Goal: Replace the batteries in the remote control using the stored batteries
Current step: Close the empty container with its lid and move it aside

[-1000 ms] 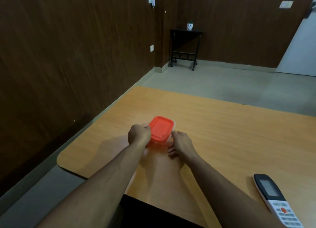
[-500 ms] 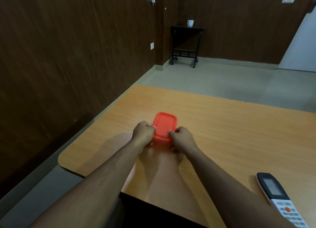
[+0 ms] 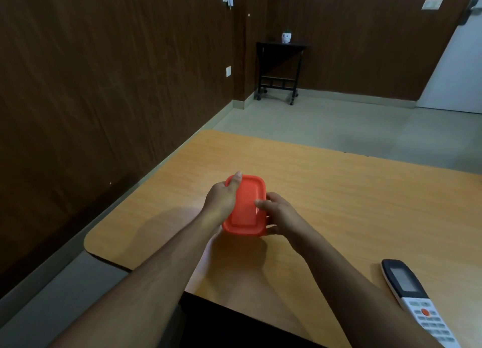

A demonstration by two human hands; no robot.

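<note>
Head view: both hands hold a small box with an orange lid (image 3: 246,206) above the near-left part of the wooden table (image 3: 339,199). The lid faces the camera and tilts toward the person, its near edge lower than its far edge. The left hand (image 3: 221,200) clasps the box's left side, thumb laid along the lid's left rim up to the far corner. The right hand (image 3: 280,214) grips the right side, thumb tip pressed on the lid's right edge, fingers curled under and mostly hidden. The box's body below the lid is barely visible, and what is inside cannot be told. A shadow lies on the table under the box and forearms.

The remote (image 3: 414,299) lies flat on the table at the lower right, well apart from the hands, screen end pointing away from the person, white keypad with an orange button nearer the frame's edge. Its back side is not visible.

Against the far wall stands a dark side table (image 3: 280,68) with a small white pot (image 3: 286,36) on top. A white door (image 3: 459,68) shows at the right.
</note>
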